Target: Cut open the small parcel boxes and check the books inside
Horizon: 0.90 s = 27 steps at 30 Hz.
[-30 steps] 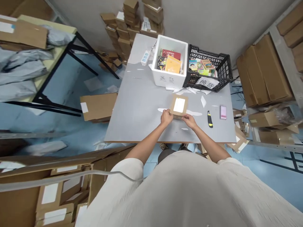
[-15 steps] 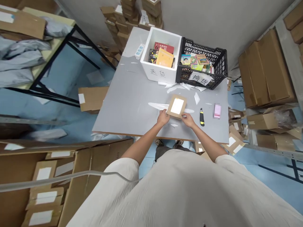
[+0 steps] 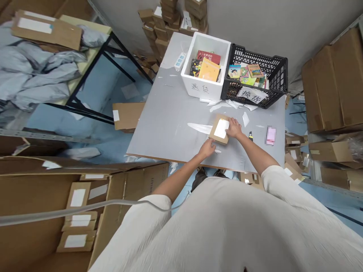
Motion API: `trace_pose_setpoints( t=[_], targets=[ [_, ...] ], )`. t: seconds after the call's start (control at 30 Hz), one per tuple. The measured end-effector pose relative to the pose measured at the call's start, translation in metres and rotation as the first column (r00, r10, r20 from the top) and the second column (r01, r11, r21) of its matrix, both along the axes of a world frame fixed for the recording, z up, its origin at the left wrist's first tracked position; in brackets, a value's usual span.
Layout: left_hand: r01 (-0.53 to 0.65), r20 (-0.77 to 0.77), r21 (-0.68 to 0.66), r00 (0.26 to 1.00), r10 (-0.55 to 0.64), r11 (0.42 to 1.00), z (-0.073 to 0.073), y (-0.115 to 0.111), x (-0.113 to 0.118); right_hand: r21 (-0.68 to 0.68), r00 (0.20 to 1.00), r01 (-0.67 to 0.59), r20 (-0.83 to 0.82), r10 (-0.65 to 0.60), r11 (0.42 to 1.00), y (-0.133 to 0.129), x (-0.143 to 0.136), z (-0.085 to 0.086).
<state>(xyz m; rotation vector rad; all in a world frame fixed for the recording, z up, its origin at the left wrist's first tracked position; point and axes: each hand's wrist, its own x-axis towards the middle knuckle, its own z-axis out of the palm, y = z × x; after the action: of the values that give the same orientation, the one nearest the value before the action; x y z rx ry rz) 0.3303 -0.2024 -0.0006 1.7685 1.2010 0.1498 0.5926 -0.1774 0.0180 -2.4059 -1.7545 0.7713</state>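
Observation:
A small brown cardboard box [image 3: 214,127] with a white label [image 3: 221,129] lies on the grey table between my hands. My right hand [image 3: 235,128] grips its right side, with the fingers at the far right corner and the thumb by the label. At the near left corner, my left hand [image 3: 208,147] holds the box edge with closed fingers. A box cutter [image 3: 251,136] with a black and yellow handle lies to the right, partly hidden behind my right forearm. Torn white paper [image 3: 198,127] lies left of the box.
Behind the box stand a white foam bin [image 3: 202,84] and a black plastic crate [image 3: 276,81], both holding books. A blurred pink item [image 3: 270,135] lies at the table's right. A large carton [image 3: 109,200] with small boxes inside stands at my lower left.
My right hand has moved from the box's near right corner up along its right side. My left hand has shifted to the near edge. The whole view has swung left.

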Motion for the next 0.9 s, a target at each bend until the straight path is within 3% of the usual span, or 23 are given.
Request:
trace_pose_setpoints(
  t=[0.13,0.27,0.5,0.63,0.8,0.9],
  targets=[
    [0.031,-0.012,0.029,0.999,-0.031,0.999,-0.005,0.009,-0.004,-0.018,0.998,0.035,0.05,-0.034,0.999,-0.006,0.0,0.004],
    [0.002,-0.049,0.038,0.999,0.0,0.999,-0.006,0.023,-0.005,-0.037,0.981,0.179,0.081,-0.175,0.983,-0.026,-0.006,0.008],
    [-0.012,-0.039,0.076,0.999,0.015,0.997,-0.002,0.056,-0.009,-0.091,0.947,0.306,-0.073,-0.313,0.948,-0.082,-0.024,0.005],
    [-0.024,-0.079,0.041,0.997,0.027,0.999,-0.001,0.065,-0.009,-0.129,0.919,0.359,-0.125,-0.374,0.924,-0.094,-0.024,0.003],
    [-0.148,0.0,0.102,0.989,0.149,0.984,-0.004,0.081,0.004,-0.035,0.777,0.557,-0.331,-0.535,0.83,-0.079,-0.019,0.0],
    [-0.217,0.045,-0.016,0.975,0.218,0.976,-0.007,0.091,0.012,-0.065,0.665,0.622,-0.483,-0.57,0.78,-0.071,-0.02,0.001]
  ],
)
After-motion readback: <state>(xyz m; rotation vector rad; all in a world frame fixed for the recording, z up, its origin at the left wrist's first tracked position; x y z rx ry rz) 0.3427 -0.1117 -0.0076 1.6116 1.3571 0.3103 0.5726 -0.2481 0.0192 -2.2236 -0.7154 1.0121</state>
